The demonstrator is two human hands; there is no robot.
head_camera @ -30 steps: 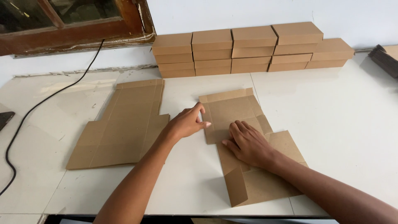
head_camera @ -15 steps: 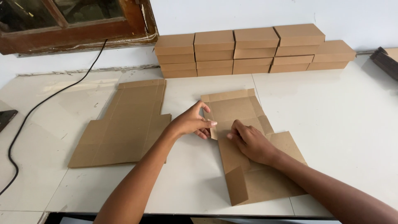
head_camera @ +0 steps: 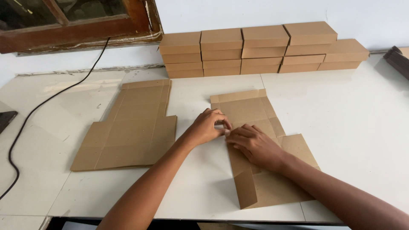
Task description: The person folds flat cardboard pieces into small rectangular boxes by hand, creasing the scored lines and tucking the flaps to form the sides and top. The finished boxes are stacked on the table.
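A flat brown cardboard box blank (head_camera: 251, 106) lies on the white table (head_camera: 353, 127) in front of me. My left hand (head_camera: 208, 127) pinches its left edge where a side flap is folded up. My right hand (head_camera: 254, 144) presses flat on the blank's middle, its fingertips touching the left hand's. A long folded flap (head_camera: 245, 187) stands up along the blank's near left side. A second flat stack of cardboard blanks (head_camera: 130, 125) lies to the left, apart from both hands.
Several folded brown boxes (head_camera: 264, 49) are stacked in rows against the back wall. A black cable (head_camera: 51, 100) runs across the table's left side. A wooden window frame (head_camera: 76, 34) sits at the top left. A dark object (head_camera: 398, 59) lies at the right edge.
Both hands have drawn together at the blank's left edge; the left hand slid down from the upper panel and the right hand moved toward it until the fingertips meet.
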